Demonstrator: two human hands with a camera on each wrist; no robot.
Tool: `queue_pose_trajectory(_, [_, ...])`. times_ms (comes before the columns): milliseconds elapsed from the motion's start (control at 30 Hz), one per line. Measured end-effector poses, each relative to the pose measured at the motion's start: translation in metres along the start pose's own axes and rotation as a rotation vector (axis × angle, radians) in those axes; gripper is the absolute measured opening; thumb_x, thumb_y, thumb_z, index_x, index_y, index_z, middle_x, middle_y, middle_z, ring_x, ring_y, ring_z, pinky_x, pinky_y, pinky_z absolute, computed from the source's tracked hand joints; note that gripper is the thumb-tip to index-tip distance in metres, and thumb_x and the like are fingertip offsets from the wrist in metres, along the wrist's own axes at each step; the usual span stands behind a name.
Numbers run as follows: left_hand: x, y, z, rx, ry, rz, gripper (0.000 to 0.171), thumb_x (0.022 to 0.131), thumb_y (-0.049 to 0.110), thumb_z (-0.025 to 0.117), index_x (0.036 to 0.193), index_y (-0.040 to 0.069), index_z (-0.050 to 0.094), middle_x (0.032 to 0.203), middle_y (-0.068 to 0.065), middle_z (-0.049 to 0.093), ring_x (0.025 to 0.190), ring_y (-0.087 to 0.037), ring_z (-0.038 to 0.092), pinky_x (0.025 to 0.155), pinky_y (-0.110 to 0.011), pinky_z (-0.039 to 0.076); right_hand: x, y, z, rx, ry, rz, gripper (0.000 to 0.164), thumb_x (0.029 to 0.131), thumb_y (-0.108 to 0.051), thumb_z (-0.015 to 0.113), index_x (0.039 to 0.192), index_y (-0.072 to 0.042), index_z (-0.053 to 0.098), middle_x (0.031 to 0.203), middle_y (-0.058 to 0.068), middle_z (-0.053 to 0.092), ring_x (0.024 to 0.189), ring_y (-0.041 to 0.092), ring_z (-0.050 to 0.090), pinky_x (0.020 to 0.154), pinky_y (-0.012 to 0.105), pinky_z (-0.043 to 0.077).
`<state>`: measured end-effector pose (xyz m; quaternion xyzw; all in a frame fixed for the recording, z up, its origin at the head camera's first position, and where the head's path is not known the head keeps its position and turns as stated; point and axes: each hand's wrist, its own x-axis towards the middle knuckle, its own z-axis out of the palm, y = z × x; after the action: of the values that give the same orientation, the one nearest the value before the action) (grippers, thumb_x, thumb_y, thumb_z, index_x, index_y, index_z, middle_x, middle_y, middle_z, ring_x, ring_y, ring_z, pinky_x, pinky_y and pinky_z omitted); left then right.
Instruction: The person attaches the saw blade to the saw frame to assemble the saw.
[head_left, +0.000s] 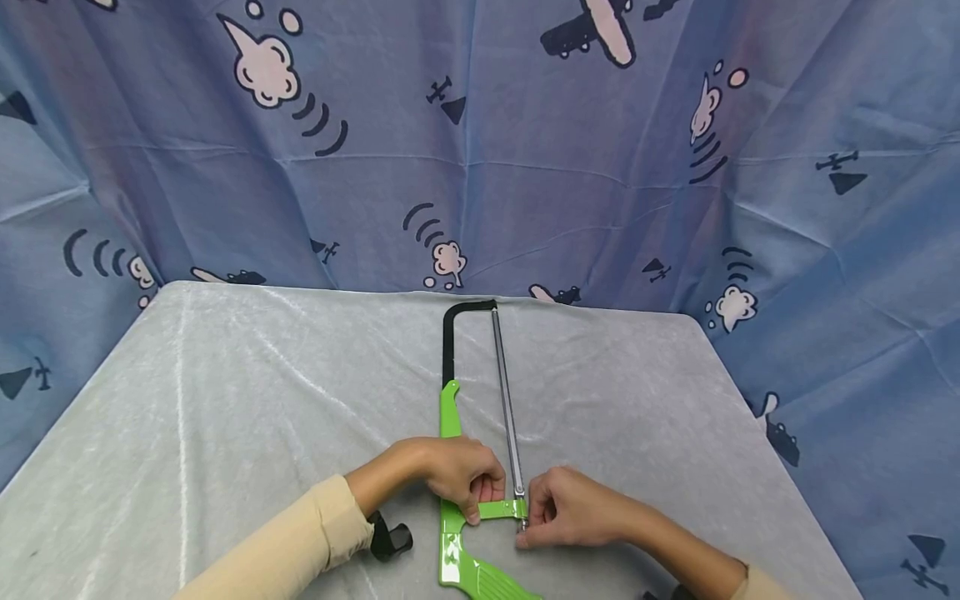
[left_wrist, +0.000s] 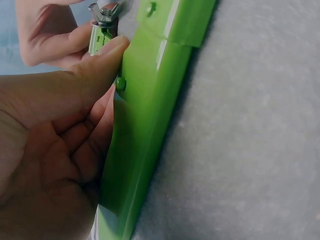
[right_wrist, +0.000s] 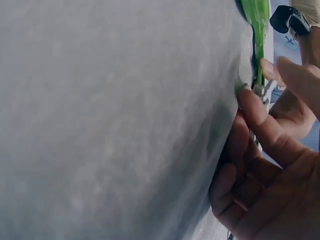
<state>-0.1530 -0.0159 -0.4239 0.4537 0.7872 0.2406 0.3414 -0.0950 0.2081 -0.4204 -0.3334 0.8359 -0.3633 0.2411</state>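
Observation:
A hacksaw lies on the cloth, with a green frame point(head_left: 450, 408), a black front bow point(head_left: 448, 342) and a grey blade point(head_left: 506, 400) along its right side. My left hand point(head_left: 465, 471) grips the green frame where its short crossbar point(head_left: 497, 509) branches off; the thumb presses on the frame in the left wrist view. At the crossbar's end sits a metal wing nut point(left_wrist: 104, 15). Around that nut my right hand point(head_left: 573, 508) has its thumb and forefinger, the other fingers curled. The right wrist view shows the nut between thumb and forefinger, partly covered.
A pale grey velvety cloth point(head_left: 300, 400) covers the table. Behind it hangs a blue printed curtain point(head_left: 375, 183), reaching round both sides. The saw's green handle point(head_left: 487, 579) runs off the bottom edge of the head view. A black strap point(head_left: 390, 540) sits by the left sleeve.

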Motion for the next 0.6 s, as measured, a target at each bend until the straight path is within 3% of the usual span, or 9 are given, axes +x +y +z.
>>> queue_pose_trajectory(233, [0.0000, 0.0002, -0.0005, 0.004, 0.002, 0.001, 0.025, 0.075, 0.008, 0.086, 0.086, 0.017, 0.065, 0.069, 0.011, 0.056, 0.064, 0.001, 0.052, 0.062, -0.015, 0.045, 0.0040, -0.0044, 0.0053, -0.052, 0.053, 0.109, 0.037, 0.081, -0.038, 0.080, 0.058, -0.018, 0.059, 0.054, -0.021, 0.049, 0.045, -0.009, 0.038, 0.042, 0.014, 0.031])
queue_pose_trajectory(600, [-0.0001, -0.0001, -0.0002, 0.001, 0.007, -0.002, 0.025, 0.075, 0.008, 0.086, 0.087, 0.016, 0.065, 0.069, 0.012, 0.056, 0.064, 0.002, 0.053, 0.062, -0.015, 0.045, 0.0049, -0.0020, 0.0058, -0.048, 0.051, 0.086, 0.038, 0.082, -0.037, 0.079, 0.057, -0.017, 0.058, 0.056, -0.021, 0.049, 0.045, -0.011, 0.036, 0.041, 0.014, 0.029])
